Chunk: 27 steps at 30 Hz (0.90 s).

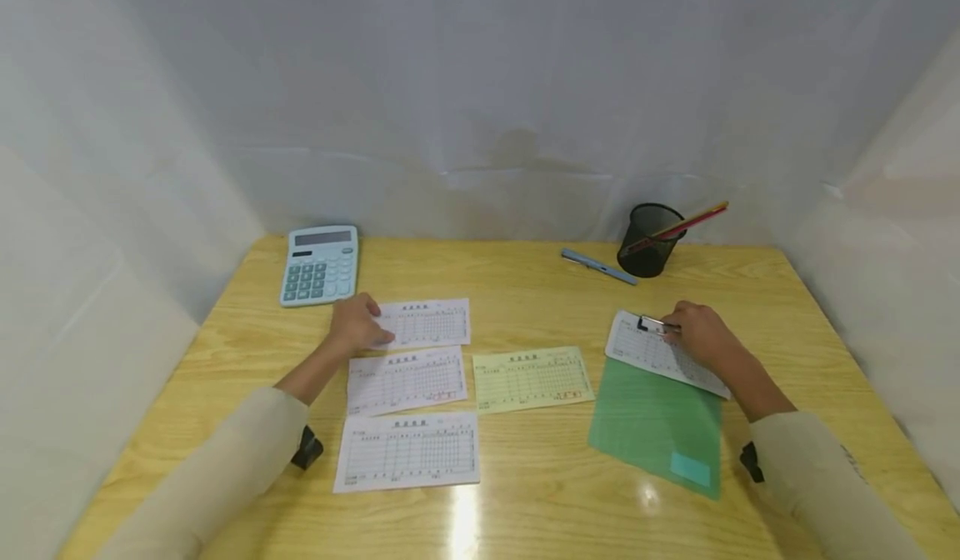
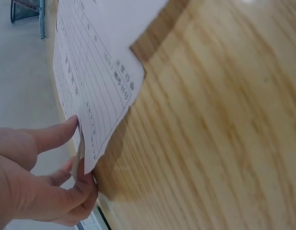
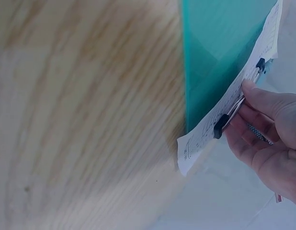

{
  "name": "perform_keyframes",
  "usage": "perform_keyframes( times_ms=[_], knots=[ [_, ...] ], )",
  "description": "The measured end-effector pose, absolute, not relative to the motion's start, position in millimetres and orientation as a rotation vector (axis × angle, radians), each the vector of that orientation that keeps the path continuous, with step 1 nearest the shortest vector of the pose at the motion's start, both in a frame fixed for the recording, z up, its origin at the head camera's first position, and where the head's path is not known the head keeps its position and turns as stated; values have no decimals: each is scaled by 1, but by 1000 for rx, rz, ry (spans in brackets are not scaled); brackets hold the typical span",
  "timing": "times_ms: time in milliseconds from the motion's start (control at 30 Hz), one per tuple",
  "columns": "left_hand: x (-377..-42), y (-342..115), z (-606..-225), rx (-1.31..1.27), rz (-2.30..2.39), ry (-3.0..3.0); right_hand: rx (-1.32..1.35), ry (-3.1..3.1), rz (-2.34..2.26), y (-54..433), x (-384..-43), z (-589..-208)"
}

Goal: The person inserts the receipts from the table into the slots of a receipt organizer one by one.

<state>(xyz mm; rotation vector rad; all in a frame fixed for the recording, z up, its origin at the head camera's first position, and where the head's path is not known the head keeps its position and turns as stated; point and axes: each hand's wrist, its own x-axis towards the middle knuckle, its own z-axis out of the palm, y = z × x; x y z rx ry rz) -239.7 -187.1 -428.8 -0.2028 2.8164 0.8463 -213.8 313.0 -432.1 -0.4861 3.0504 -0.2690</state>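
A yellow wood-grained bench [image 1: 536, 293] is spreading out before the person, and towards its right edge a flat, see-through green plastic board [image 1: 645, 418] is lying askew. A clipped white printed slip [image 1: 637, 350] is covering the board's far end. Left of the bench's middle, three more white slips with ruled grids are lying in a column: the near slip [image 1: 412, 456] towards the near edge, then the middle slip [image 1: 408, 379], then the far slip [image 1: 427, 324]. A pale yellow printed slip [image 1: 534, 379] is resting between that column and the board. By the bench's far left corner, a light-blue calculator [image 1: 321, 266] is lying face up. Close to it, the left hand [image 1: 357, 323] is nearly closed, pinching the far slip's left edge between thumb and fingers. The right hand [image 1: 703, 337] is curling closed on a shiny metal clip [image 1: 650, 324] with black ends. Near the far right corner, a black mesh cup [image 1: 647, 262] is holding thin red and yellow sticks [image 1: 697, 221]; a slim blue pen [image 1: 597, 266] is lying just beside it. A small pale-blue label [image 1: 690, 468] is showing at the board's near end.
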Motion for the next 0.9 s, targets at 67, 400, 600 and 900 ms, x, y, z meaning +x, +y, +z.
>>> perform_keyframes(
  times_ms=[67,400,600,900],
  knots=[
    [-240,-188,-429,-215,856,2814,-494,3053,-272,313,-214,-433],
    [-241,-193,-424,-159,895,2799,-506,3059,-282,314,-214,-432],
    [-242,-194,-423,-120,931,2822,-500,3056,-278,314,-215,-433],
    [-244,-187,-416,-87,1204,2831,-497,3038,-305,314,-214,-432]
  ],
)
